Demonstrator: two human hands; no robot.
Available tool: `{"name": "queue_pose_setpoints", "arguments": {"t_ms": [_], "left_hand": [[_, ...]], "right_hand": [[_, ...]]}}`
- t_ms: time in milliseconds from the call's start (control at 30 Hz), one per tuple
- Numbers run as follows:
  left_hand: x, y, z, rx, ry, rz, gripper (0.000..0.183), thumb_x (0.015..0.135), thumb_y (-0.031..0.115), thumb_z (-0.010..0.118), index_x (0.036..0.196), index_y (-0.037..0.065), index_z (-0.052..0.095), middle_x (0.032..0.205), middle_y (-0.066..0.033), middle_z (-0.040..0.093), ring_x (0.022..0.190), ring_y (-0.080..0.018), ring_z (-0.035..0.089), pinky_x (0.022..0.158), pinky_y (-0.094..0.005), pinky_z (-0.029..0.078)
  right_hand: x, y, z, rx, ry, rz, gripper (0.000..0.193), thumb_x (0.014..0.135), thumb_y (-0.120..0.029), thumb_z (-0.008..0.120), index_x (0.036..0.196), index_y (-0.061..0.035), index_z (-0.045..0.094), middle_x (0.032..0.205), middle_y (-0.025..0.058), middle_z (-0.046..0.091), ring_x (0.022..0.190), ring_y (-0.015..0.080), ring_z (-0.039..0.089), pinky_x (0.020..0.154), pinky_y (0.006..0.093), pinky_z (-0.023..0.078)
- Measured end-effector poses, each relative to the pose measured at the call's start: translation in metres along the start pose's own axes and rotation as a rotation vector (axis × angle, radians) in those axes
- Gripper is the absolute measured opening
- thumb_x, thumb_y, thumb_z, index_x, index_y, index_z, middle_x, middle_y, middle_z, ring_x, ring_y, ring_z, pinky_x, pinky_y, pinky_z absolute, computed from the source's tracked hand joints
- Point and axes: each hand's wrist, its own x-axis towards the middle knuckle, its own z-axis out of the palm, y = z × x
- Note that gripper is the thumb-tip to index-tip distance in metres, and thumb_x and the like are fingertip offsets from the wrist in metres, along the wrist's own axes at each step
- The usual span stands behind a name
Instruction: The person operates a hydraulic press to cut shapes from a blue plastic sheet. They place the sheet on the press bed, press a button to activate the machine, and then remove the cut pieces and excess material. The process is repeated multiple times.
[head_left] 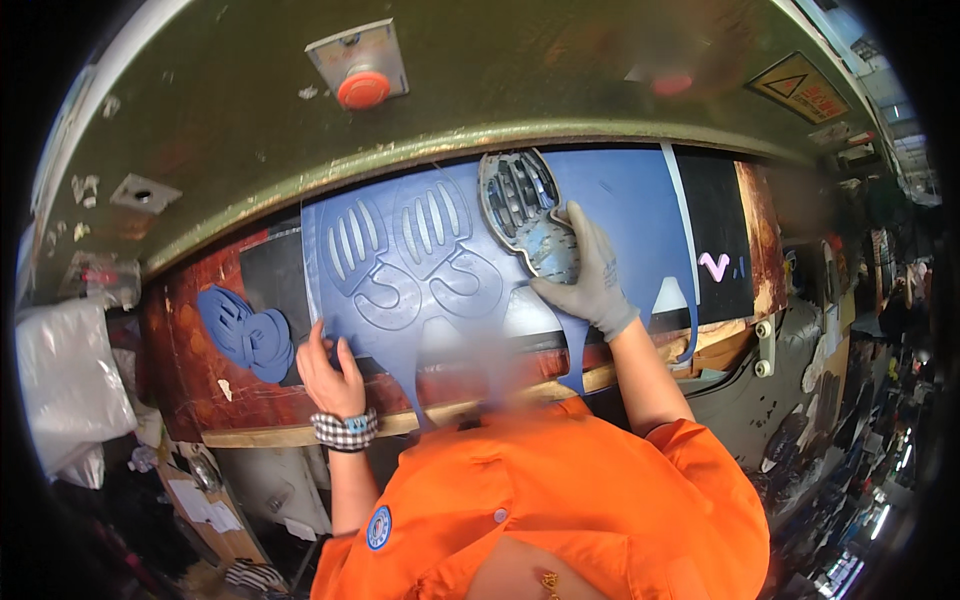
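Note:
A blue sheet (625,195) lies across the work surface, with two sole-shaped outlines with slots (433,235) cut in it left of centre. On its right half stands a metal cutting die (520,195), shaped like a shoe sole with slot blades at its far end. My right hand (590,275), in a grey glove, grips the die's near right side. My left hand (332,380) is bare, its fingers apart and holding nothing, by the sheet's near left edge. Left of it sits a pile of blue cut sole pieces (245,335).
A green machine beam (560,90) spans the far side, bearing a red push button (363,90). Pink scraps (714,266) lie on the black board at right. A wooden strip (280,437) edges the table's near side. Clear plastic bags (75,385) hang at far left.

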Motion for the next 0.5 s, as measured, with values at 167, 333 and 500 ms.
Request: {"name": "queue_pose_setpoints", "arguments": {"t_ms": [167, 333, 500], "left_hand": [[0.000, -0.022, 0.010, 0.061, -0.039, -0.281, 0.033, 0.095, 0.024, 0.062, 0.115, -0.002, 0.056, 0.094, -0.0189, 0.057, 0.087, -0.0349, 0.057, 0.078, -0.0455, 0.046], [0.044, -0.040, 0.043, 0.110, -0.009, -0.287, 0.029, 0.100, 0.030, 0.054, 0.107, 0.002, 0.060, 0.084, -0.0244, 0.066, 0.075, -0.0444, 0.062, 0.066, -0.0502, 0.047], [0.100, -0.050, 0.064, 0.055, 0.098, -0.205, 0.026, 0.102, 0.030, 0.051, 0.105, 0.006, 0.061, 0.081, -0.0209, 0.067, 0.071, -0.0435, 0.063, 0.060, -0.0498, 0.047]], "right_hand": [[0.076, 0.018, -0.036, -0.149, 0.447, 0.086, 0.091, 0.087, -0.032, 0.069, 0.150, 0.0101, 0.019, 0.146, 0.0340, 0.033, 0.133, 0.0472, 0.037, 0.111, 0.0499, 0.032], [0.171, 0.032, -0.062, -0.497, 0.695, 0.071, 0.101, 0.094, -0.050, 0.058, 0.148, 0.0142, 0.003, 0.148, 0.0456, 0.011, 0.139, 0.0589, 0.016, 0.115, 0.0612, 0.015], [0.180, 0.030, -0.040, -0.403, 0.784, 0.056, 0.108, 0.090, -0.052, 0.064, 0.149, 0.0129, 0.002, 0.150, 0.0447, 0.006, 0.142, 0.0565, 0.011, 0.116, 0.0603, 0.014]]}}
